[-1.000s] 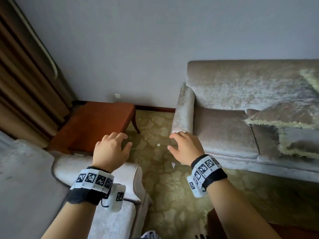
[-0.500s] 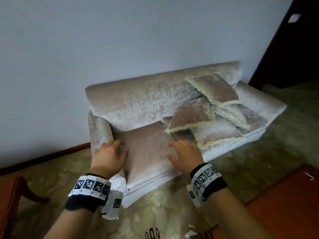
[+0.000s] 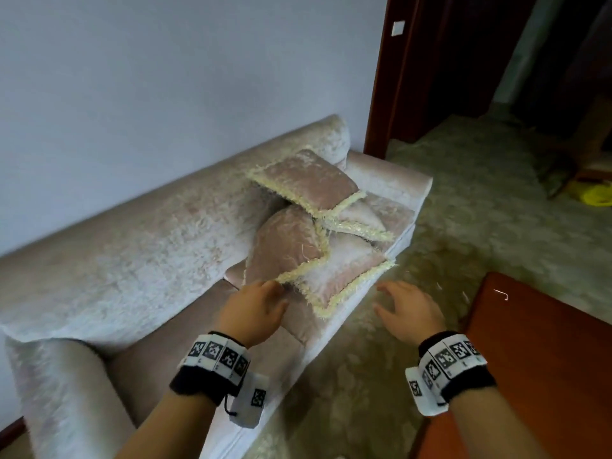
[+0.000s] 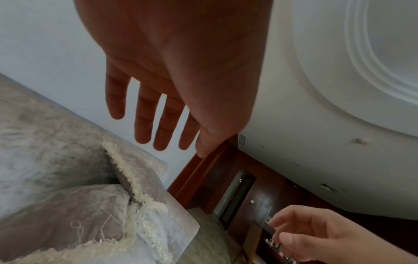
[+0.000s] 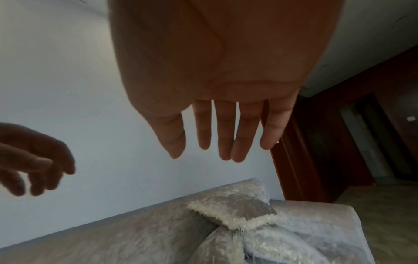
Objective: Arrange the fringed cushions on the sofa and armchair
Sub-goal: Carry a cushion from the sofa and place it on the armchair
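Observation:
Several pinkish velvet cushions with cream fringe lie heaped at the right end of the pale velvet sofa (image 3: 132, 260). The top cushion (image 3: 308, 180) leans on the backrest; a middle cushion (image 3: 284, 246) and a front cushion (image 3: 337, 273) lie below it, with another cushion (image 3: 361, 220) between. My left hand (image 3: 256, 304) hovers open just in front of the middle cushion's fringed corner, fingers straight in the left wrist view (image 4: 153, 125). My right hand (image 3: 407, 306) is open beside the front cushion, over the carpet, and holds nothing (image 5: 221, 142).
A reddish wooden table (image 3: 536, 359) stands at the lower right, close to my right arm. A dark wood doorway (image 3: 414, 77) opens beyond the sofa's right arm. Patterned carpet (image 3: 480, 210) covers the floor, with a yellow object (image 3: 596, 197) far right.
The view has swung right from the armchair and side table to the sofa's right end. Both hands have moved closer to the heap of cushions.

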`<state>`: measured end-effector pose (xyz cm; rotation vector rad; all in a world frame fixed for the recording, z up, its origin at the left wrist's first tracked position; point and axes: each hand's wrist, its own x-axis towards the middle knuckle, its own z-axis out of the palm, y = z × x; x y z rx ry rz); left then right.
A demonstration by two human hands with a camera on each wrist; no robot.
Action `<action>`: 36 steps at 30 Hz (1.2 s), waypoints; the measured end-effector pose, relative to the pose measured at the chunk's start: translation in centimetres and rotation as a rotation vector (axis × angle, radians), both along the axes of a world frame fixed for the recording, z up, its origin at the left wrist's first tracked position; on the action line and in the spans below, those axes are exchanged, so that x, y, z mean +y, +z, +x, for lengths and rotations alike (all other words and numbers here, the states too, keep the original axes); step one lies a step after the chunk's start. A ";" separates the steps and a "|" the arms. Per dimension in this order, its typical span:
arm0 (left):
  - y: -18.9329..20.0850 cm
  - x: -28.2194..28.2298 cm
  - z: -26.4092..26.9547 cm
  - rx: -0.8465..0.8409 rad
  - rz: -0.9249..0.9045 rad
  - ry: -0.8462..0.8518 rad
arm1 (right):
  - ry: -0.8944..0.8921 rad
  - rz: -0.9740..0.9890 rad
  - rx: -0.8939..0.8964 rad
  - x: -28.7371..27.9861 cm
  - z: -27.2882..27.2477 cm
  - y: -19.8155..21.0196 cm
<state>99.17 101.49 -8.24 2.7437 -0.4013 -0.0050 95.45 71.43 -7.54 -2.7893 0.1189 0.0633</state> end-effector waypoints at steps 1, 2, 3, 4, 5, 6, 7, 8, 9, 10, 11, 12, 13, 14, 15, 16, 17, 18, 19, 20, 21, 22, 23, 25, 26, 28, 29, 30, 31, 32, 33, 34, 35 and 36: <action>0.0 -0.3 1.8 0.002 0.004 0.009 | -0.004 0.005 -0.006 -0.6 2.2 -0.2; 0.0 -0.5 3.7 0.007 0.014 0.023 | -0.008 0.011 -0.010 -1.0 4.4 -0.3; 0.1 -0.6 5.5 0.012 0.024 0.036 | -0.006 0.024 -0.018 -1.4 6.5 -0.4; 0.3 -0.7 7.2 0.015 0.031 0.045 | 0.002 0.043 -0.022 -1.6 8.4 -0.4; 0.4 -0.8 8.8 0.011 0.031 0.060 | 0.014 0.066 -0.027 -1.7 10.3 -0.5; 0.6 -1.0 10.4 -0.007 0.027 0.074 | 0.026 0.083 -0.036 -2.0 12.2 -0.5; 0.7 -1.3 11.9 -0.018 0.025 0.088 | 0.041 0.094 -0.044 -2.2 13.9 -0.5; 0.8 -1.6 13.3 -0.018 0.025 0.098 | 0.057 0.103 -0.043 -2.4 15.4 -0.4; 1.0 -2.0 14.6 -0.008 0.027 0.106 | 0.072 0.106 -0.042 -2.7 16.9 -0.2; 1.1 -2.4 15.7 0.000 0.028 0.114 | 0.080 0.105 -0.035 -3.0 18.2 0.0; 1.1 -2.9 16.9 0.008 0.028 0.117 | 0.084 0.105 -0.028 -3.4 19.4 0.1; 1.0 -3.5 18.2 0.013 0.028 0.116 | 0.085 0.107 -0.023 -3.9 20.6 0.1; 1.0 -4.2 19.6 0.017 0.028 0.111 | 0.086 0.113 -0.022 -4.5 21.9 0.0; 0.8 -5.0 21.2 0.019 0.028 0.103 | 0.085 0.121 -0.022 -5.2 23.2 0.0; 0.7 -5.9 22.7 0.021 0.028 0.093 | 0.084 0.130 -0.025 -5.9 24.6 -0.1; 0.5 -6.8 24.4 0.023 0.028 0.082 | 0.079 0.136 -0.029 -6.8 25.9 -0.3; 0.3 -7.8 26.1 0.029 0.027 0.069 | 0.073 0.134 -0.033 -7.7 27.1 -0.4; 0.2 -9.0 27.7 0.034 0.027 0.056 | 0.062 0.119 -0.034 -8.6 28.3 -0.3; 0.0 -10.2 29.4 0.036 0.025 0.041 | 0.049 0.102 -0.035 -9.6 29.5 -0.1; -0.2 -11.6 31.2 0.029 0.018 0.024 | 0.031 0.081 -0.032 -10.7 30.7 0.2; -0.4 -12.9 33.0 0.022 0.007 0.008 | 0.017 0.056 -0.030 -11.8 31.9 0.5; -0.5 -14.4 35.0 0.019 -0.010 -0.006 | -0.001 0.027 -0.023 -13.0 33.2 0.8; -0.5 -15.8 36.9 0.022 -0.027 -0.020 | -0.020 0.008 -0.014 -14.1 34.4 1.2; -0.7 -19.0 40.9 0.028 -0.055 -0.061 | -0.041 -0.023 -0.012 -16.6 36.7 2.2; -0.8 -20.8 42.7 0.026 -0.064 -0.082 | -0.053 -0.041 -0.018 -17.9 37.9 2.7; -0.7 -24.1 46.0 0.006 -0.069 -0.117 | -0.082 -0.069 -0.044 -20.3 40.2 3.6; -0.6 -25.5 47.3 0.004 -0.069 -0.128 | -0.094 -0.073 -0.046 -21.4 41.3 3.9; -0.4 -26.8 48.5 0.008 -0.070 -0.133 | -0.103 -0.069 -0.049 -22.4 42.4 4.2; -0.4 -27.9 49.8 0.013 -0.078 -0.138 | -0.107 -0.055 -0.056 -23.3 43.4 4.4; -0.4 -28.9 51.1 0.017 -0.084 -0.141 | -0.109 -0.045 -0.059 -24.3 44.6 4.4; -0.6 -29.7 52.5 0.021 -0.085 -0.138 | -0.111 -0.036 -0.060 -25.2 45.9 4.3; -0.8 -30.4 53.8 0.021 -0.078 -0.128 | -0.111 -0.031 -0.057 -26.1 47.3 4.1; -1.1 -31.1 55.2 0.014 -0.071 -0.114 | -0.102 -0.025 -0.056 -27.0 48.9 3.8; -1.5 -31.6 56.6 0.010 -0.063 -0.095 | -0.090 -0.012 -0.052 -27.9 50.5 3.4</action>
